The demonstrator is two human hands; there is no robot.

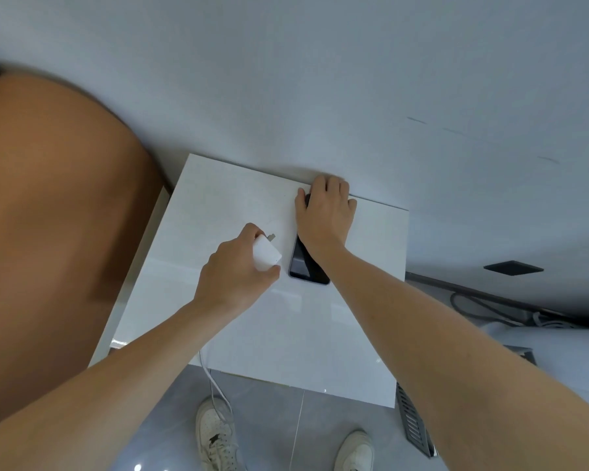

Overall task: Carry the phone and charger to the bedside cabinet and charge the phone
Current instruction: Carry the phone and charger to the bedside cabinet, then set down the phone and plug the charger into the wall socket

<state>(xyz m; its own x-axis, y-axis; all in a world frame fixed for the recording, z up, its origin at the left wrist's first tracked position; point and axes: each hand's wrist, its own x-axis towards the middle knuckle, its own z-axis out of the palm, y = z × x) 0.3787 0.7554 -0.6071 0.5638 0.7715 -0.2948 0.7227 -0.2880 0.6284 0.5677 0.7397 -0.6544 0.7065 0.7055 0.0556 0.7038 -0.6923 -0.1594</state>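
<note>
A black phone [306, 266] lies flat on the white bedside cabinet [218, 198], near its middle. My right hand [323, 212] rests over the phone's far end, fingers curled around its edges at the wall side. My left hand [232, 273] grips a white charger plug [265, 255] just left of the phone, its metal prongs pointing away from me. A thin white cable [215, 385] hangs from under my left arm, over the cabinet's front edge, down toward the floor.
A brown padded headboard [55, 215] fills the left side. A pale wall [354, 96] rises behind the cabinet. Grey cables [490, 311] and a dark vent grille [413, 423] lie on the floor at the right. My white shoes [215, 436] stand below.
</note>
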